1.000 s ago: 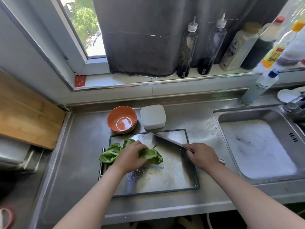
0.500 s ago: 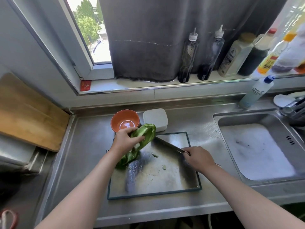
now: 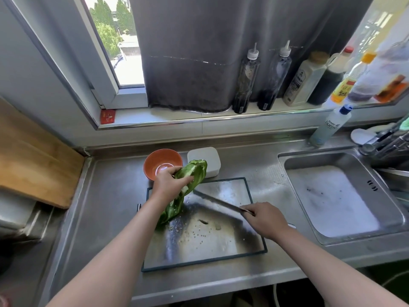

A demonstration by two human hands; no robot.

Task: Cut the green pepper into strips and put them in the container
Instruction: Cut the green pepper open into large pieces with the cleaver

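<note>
In the head view, the left hand (image 3: 170, 185) grips an opened, flattened green bell pepper (image 3: 194, 171) round its middle, with the fingers curled over the pale inner side. The pepper stands up at a tilt: its upper end rises in front of the white lidded square plastic container (image 3: 204, 155), and its lower end hangs down at the left edge of the shiny steel cutting board with a dark teal rim (image 3: 221, 251). Whether that lower end touches the board cannot be told.

The right hand (image 3: 264, 219) is closed round the handle of a long steel kitchen knife (image 3: 218, 201). Its blade lies low across the board and points toward the pepper, with the tip just beside it. Pale pepper seeds (image 3: 199, 234) and a few small green scraps are scattered over the middle of the board.

Behind the board, the round orange ceramic bowl (image 3: 156, 161) sits just left of the white container on the stainless steel counter (image 3: 106, 207). The steel sink (image 3: 332, 196), filled with white foam, lies to the right. A wooden chopping board (image 3: 33, 162) leans at the far left. Sauce bottles (image 3: 245, 78) line the windowsill in front of a grey curtain (image 3: 188, 52), and a clear blue-capped dish soap bottle (image 3: 329, 127) stands near the tap.
</note>
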